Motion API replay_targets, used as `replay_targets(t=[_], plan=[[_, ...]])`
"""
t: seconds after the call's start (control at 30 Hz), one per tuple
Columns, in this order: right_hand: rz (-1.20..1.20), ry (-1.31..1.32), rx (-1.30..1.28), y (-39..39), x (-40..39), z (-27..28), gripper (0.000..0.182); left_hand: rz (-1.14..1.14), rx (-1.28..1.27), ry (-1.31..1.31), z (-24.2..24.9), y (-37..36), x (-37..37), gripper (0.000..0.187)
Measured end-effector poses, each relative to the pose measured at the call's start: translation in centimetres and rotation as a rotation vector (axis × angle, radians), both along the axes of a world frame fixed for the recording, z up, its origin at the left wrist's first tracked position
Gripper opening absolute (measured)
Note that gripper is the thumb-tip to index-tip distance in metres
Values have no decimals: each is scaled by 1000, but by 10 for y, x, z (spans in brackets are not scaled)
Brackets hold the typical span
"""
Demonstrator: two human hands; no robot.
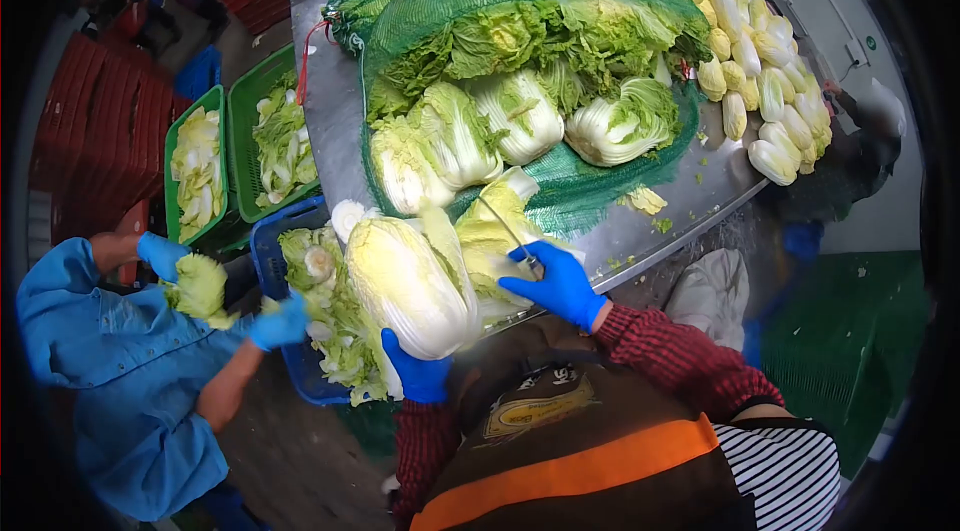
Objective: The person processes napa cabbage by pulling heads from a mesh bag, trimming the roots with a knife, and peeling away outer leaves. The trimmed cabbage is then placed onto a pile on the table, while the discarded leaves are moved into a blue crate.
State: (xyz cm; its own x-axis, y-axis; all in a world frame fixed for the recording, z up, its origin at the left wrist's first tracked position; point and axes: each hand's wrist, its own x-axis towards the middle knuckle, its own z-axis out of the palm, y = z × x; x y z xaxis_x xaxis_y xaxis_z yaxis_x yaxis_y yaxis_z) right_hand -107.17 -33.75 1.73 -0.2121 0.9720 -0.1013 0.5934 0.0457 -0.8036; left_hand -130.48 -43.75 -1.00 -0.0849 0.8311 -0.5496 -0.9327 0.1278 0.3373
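- Cabbage [410,286], large and pale with a broad white base, sits in the gloved left hand [415,371], whose fingers and palm cup its lower end; it is tilted at the near edge of the metal table [335,121], beside the blue basket [300,371].
- Gloved right hand [560,286] is closed around the handle of a thin-bladed knife [503,221], its blade pointing up and away to the left, over loose leaves [490,236] just right of the cabbage.
- Blue basket holds green outer leaves and cut stem ends.
- Green mesh bag [560,181] lies open on the table, with several whole cabbages [520,121] in a row at its opening and leafier ones behind them.
- Pale trimmed heads [765,51] are piled at the far right of the table; a small leaf scrap [645,199] lies on the metal between them and the mesh bag.
- Two green crates [232,171] with leaves stand to the left of the table, near stacked red crates [95,121].
- Co-worker in blue [140,351], at the left, holds a leafy piece [200,288] in one gloved hand.
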Motion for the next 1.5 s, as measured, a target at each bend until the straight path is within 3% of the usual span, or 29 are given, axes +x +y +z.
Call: replay_targets(t=[0.07, 0.1, 0.17, 0.2, 0.27, 0.3, 0.33, 0.4, 0.43, 0.47, 0.53, 0.57, 0.6, 0.67, 0.73, 0.8, 0.87, 0.93, 1.0, 1.27, 1.33, 1.4, 1.5], plan=[[18, 491, -831, 7, -21, 45, 44, -57, 131, 0, -12, 1, 0, 80], [27, 603, -965, 8, -26, 51, 36, -67, 138, -2, -17, 1, 1, 80], [128, 536, -886, 9, -27, 43, 42, -162, 203, 285, -26, 4, -1, 85], [188, 491, -809, 12, -24, 46, 45, -163, 206, 281, -18, 7, -8, 85], [152, 326, -865, 15, -16, 43, 47, -505, 216, 530, 15, 19, -27, 71], [111, 169, -918, 14, -15, 42, 49, -393, 182, 539, 25, 21, -17, 66], [113, 171, -916, 12, -17, 43, 49, -392, 184, 543, 27, 19, -6, 66], [-5, 339, -826, 8, -24, 45, 55, -191, -1, 729, 29, 26, 14, 64], [-26, 469, -773, 6, -26, 27, 67, -184, -12, 651, 25, 26, 15, 69], [-28, 470, -773, 1, -25, -5, 67, -185, -12, 651, 22, 24, 18, 69], [-15, 289, -253, 0, -28, -20, 76, -106, 38, 552, 18, 18, 26, 79], [-33, 345, -529, -4, -15, -24, 78, -115, 30, 549, 18, 15, 27, 79], [-36, 341, -533, -3, -16, -19, 78, -97, 42, 555, 21, 17, 30, 81], [-246, 134, -326, -2, -20, -11, 76, -69, 48, 561, 22, 19, 32, 82], [-197, 212, -261, 7, -21, 29, 74, -37, 19, 568, 19, 27, 27, 82], [-42, 91, -143, 5, -20, 40, 75, -16, 16, 563, 21, 30, 27, 81], [161, 229, -329, 9, -24, 44, 69, -57, 5, 524, 21, 27, 22, 80], [125, 380, -606, 6, -26, 33, 64, -116, 23, 559, 22, 28, 19, 80], [139, 407, -647, 4, -22, 31, 60, -198, 44, 627, 25, 22, 17, 80], [172, 438, -835, 6, -16, 28, 58, -105, 26, 545, 28, 17, 23, 79], [180, 443, -797, 3, -14, 17, 58, -36, 60, 494, 24, 17, 21, 76], [195, 449, -754, 1, -18, 14, 57, -124, -14, 603, 18, 16, 18, 75], [139, 376, -402, -3, -26, 11, 56, -105, 24, 607, 24, 20, 23, 73]])
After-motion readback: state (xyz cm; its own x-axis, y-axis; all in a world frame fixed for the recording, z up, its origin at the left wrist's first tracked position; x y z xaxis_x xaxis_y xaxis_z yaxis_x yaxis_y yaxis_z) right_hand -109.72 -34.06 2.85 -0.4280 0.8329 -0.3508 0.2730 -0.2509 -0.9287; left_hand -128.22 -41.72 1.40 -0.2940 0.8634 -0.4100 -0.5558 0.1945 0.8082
